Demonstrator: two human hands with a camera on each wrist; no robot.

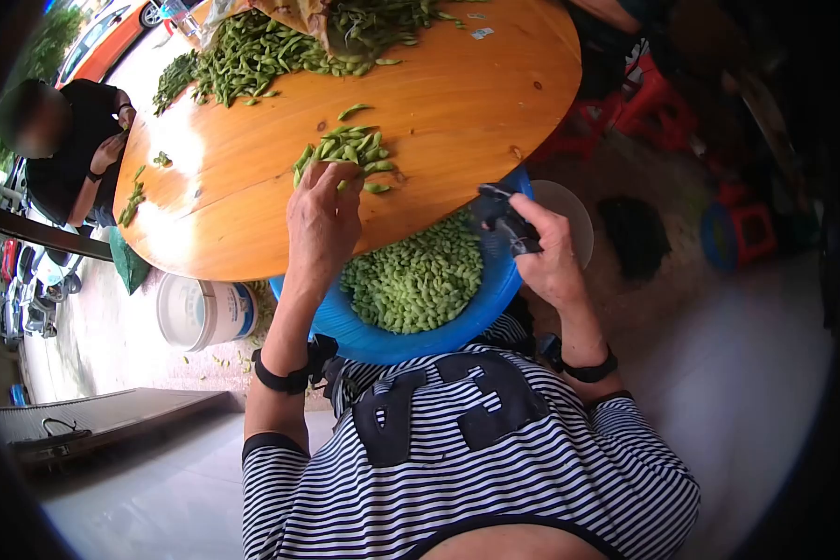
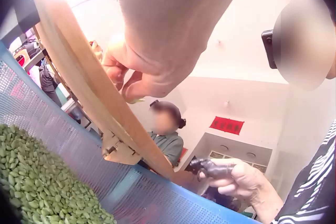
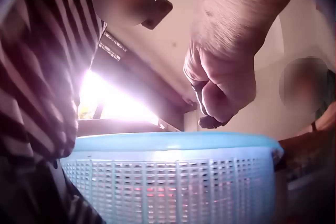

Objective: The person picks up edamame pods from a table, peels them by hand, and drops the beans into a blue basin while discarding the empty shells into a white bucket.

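My left hand (image 1: 322,219) is over the near edge of the wooden table (image 1: 457,103), fingers curled at a small pile of green bean pods (image 1: 355,145). In the left wrist view a pale green pod tip (image 2: 137,100) shows at its pinched fingertips. Off to the right, my right hand (image 1: 555,257) grips a black hand tool (image 1: 509,224) beside the table edge, over the basket's right rim; its exact kind is hard to make out. Below both hands, shelled green beans (image 1: 415,280) fill much of a blue plastic basket (image 1: 364,350), partly hidden under the tabletop.
A large heap of pods (image 1: 252,56) covers the table's far side. At left, a person in black (image 1: 79,131) handles pods at the table's edge. A white bucket (image 1: 201,313) stands on the floor beside the basket. Red stools (image 1: 658,107) are at the right.
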